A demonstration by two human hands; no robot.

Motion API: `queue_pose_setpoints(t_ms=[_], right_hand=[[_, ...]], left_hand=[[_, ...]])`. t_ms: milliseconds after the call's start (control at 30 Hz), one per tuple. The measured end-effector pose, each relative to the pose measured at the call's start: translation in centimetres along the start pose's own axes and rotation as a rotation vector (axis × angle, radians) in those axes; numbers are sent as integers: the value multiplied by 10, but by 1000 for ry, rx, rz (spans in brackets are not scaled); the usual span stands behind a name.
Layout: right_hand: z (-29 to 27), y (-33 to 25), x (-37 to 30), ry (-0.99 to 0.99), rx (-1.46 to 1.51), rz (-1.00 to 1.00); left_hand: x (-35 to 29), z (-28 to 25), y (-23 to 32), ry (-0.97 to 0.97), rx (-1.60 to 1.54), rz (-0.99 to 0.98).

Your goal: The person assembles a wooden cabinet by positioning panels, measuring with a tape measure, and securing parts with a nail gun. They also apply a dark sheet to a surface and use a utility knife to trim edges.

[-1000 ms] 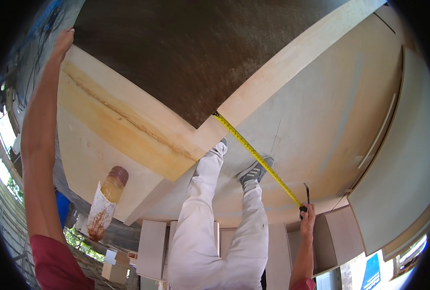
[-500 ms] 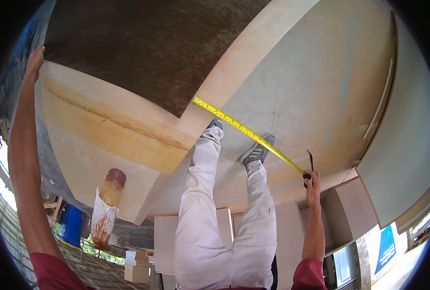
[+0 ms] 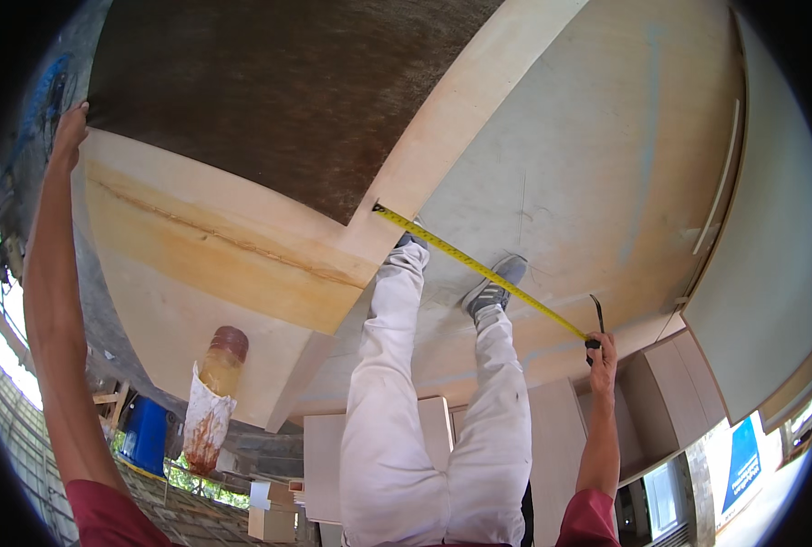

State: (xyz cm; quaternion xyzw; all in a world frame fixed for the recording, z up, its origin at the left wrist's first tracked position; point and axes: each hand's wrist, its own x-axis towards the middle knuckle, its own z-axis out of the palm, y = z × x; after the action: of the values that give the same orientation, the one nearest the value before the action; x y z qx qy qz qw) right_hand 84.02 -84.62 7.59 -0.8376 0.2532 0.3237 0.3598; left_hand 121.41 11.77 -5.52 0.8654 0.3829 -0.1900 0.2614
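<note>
My left hand [image 3: 70, 137] is at the far left, its fingers closed on the left end of a dark brown sheet [image 3: 269, 100]. The sheet lies over a pale board [image 3: 319, 214]. On the right, my right hand [image 3: 603, 356] is wrapped round a black tape measure [image 3: 593, 350]. A thin, dark tool with a curved tip [image 3: 598, 313] sticks up from the same hand; its lower part is hidden. The yellow tape blade [image 3: 483, 271] stretches up and left, its end hook over the pale board, just right of the sheet's near corner.
My shoes [image 3: 497, 284] stand on a stained, greyish surface [image 3: 552, 173] below the tape. A stained round post [image 3: 212, 401] rises at lower left, with a blue barrel [image 3: 145, 438] beyond it. Pale cabinets [image 3: 552, 447] are at lower right, below a large panel [image 3: 770, 228].
The tape's hook end has come away from the brown sheet's edge and now sits over the pale board. The blade looks narrower, turned more edge-on. Both hands keep their holds.
</note>
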Motion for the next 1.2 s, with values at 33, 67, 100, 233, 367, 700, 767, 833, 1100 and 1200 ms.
queue_pose_setpoints(t_ms=[33, 67, 100, 233, 367, 700, 767, 833, 1100, 1200], right_hand=[[-2, 2, -2, -4, -9, -32], [-4, 6, -5, 4, 20, 8], [-6, 4, -7, 5, 30, 22], [-12, -4, -8, -15, 50, 33], [-7, -17, -11, -6, 31, 46], [2, -8, -1, -10, 15, 35], [5, -9, 4, -12, 14, 50], [7, -7, 9, -18, 14, 54], [11, 1, 16, 4, 26, 23], [9, 9, 12, 11, -47, -52]], left_hand=[[3, -2, -4, 7, -5, 3], [7, -4, -7, 16, -6, 4], [2, 1, -2, 21, -10, 6], [2, -5, -6, 13, -41, -15], [-8, 12, 11, 13, -30, -10], [-5, 7, 7, 62, 1, 5], [5, -1, -6, 53, 3, 5], [18, -11, -19, 35, 0, 13], [23, -6, -19, 18, -9, -2], [29, -6, -19, 28, 14, 10]])
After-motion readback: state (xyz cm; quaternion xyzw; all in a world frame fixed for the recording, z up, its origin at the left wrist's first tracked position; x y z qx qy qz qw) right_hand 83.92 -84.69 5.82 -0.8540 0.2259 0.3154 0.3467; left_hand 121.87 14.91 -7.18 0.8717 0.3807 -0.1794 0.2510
